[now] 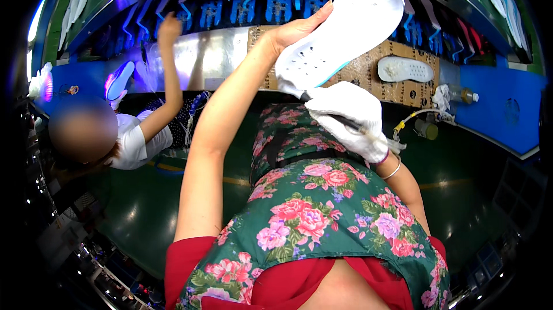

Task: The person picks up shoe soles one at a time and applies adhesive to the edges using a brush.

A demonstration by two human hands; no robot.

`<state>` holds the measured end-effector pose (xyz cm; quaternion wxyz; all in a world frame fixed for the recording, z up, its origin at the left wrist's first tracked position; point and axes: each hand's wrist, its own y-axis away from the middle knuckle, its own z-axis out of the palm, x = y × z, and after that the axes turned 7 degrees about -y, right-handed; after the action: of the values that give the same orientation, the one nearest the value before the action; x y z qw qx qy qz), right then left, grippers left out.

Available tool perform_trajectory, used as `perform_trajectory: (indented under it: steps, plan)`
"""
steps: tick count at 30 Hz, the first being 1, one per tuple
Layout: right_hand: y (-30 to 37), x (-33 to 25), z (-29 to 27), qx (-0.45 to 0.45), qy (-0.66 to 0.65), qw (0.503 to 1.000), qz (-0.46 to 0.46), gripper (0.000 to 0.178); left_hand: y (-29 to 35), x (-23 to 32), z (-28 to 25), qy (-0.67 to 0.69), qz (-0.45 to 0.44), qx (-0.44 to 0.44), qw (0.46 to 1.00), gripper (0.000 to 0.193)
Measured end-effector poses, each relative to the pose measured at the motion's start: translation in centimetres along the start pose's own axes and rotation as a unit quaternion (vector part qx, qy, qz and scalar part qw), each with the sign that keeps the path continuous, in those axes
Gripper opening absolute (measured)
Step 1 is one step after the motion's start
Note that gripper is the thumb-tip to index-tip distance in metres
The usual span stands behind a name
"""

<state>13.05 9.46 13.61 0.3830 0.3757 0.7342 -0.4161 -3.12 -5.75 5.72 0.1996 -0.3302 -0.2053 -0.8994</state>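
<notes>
My bare left hand grips a white shoe sole by its left edge, thumb along the rim. The sole is tilted up over the bench, with small dark holes showing near its lower end. A white knitted glove covers my right hand, which is closed around a slim dark-handled brush. The brush's pale end is at the sole's lower tip; whether it touches is hard to tell. My fingers hide part of the handle.
Another white sole lies on brown cardboard to the right, near a clear bottle and a yellow hose. Racks of blue holders with shoe parts run behind. At left, a co-worker's raised hand is near the rack; a lit blue-white sole is beside them.
</notes>
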Motion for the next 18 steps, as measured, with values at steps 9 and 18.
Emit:
perform_trajectory:
  steps: [9, 18]
  plan:
    - [0.3, -0.1, 0.9, -0.007, 0.172, 0.979, -0.108, 0.026, 1.0, 1.4, 1.6, -0.258, -0.123, 0.093, 0.954, 0.070]
    - [-0.1, -0.2, 0.9, -0.014, 0.109, 0.990, -0.090, 0.023, 2.3, 2.7, 3.5, -0.451, -0.175, 0.057, 0.874, 0.092]
